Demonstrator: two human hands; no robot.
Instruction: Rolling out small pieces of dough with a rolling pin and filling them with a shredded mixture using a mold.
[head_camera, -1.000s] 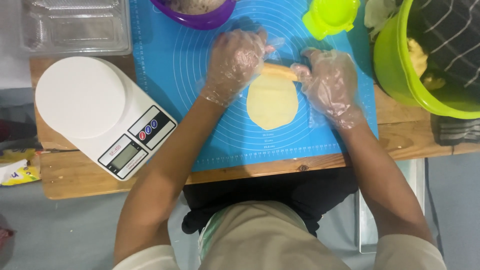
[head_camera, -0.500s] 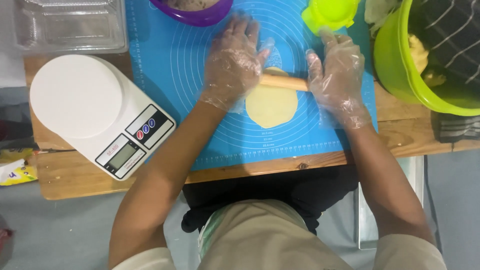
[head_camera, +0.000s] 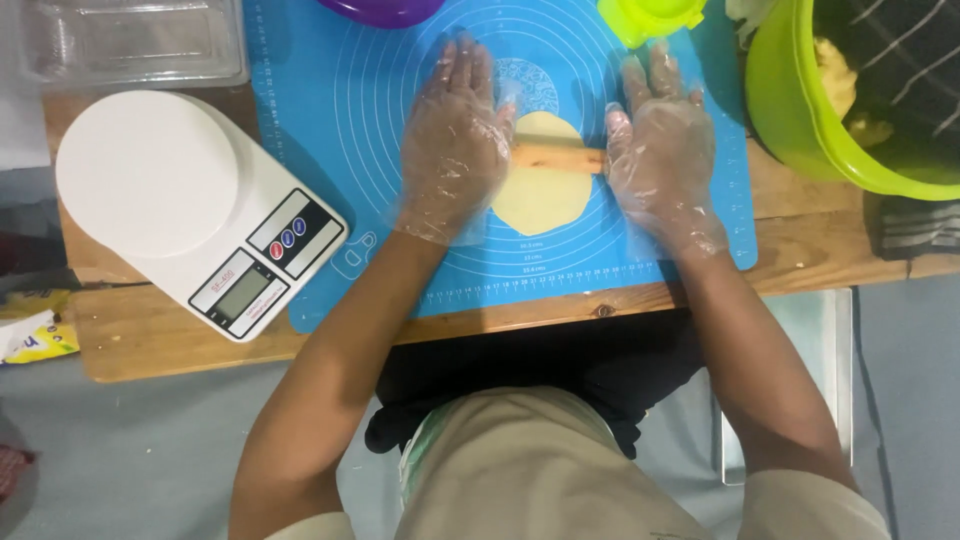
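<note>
Both hands lie flat and open, palms down, on the ends of a wooden rolling pin (head_camera: 558, 157); neither is curled around it. Left hand (head_camera: 455, 145) sits just left of the frame's centre, right hand (head_camera: 660, 150) just right of it, each in a thin clear plastic glove with fingers stretched toward the top edge. Since the earlier frames the hands have slid upward with the pin: a second ago the fingers were bent nearer the dough's middle, and now the pin crosses the dough's upper part and the fingers are spread out straight.

That dough (head_camera: 542, 195), a pale yellow flattened round, lies on the blue mat (head_camera: 370, 100) between the two hands, under the pin, in the upper middle of the picture. Both forearms run down from the wrists toward the lower edge, elbows apart.

The mat, printed with circles and ruler marks, covers a wooden bench (head_camera: 180, 340). A white kitchen scale (head_camera: 190, 205) stands at the left, partly on the mat's corner. A clear plastic tray (head_camera: 130, 40) is in the upper left, a purple bowl (head_camera: 385, 10) at the top edge, a lime-green cup (head_camera: 650, 15) beside it, and a big green bowl (head_camera: 800, 110) with a striped cloth in the upper right. Grey floor shows below the bench.
</note>
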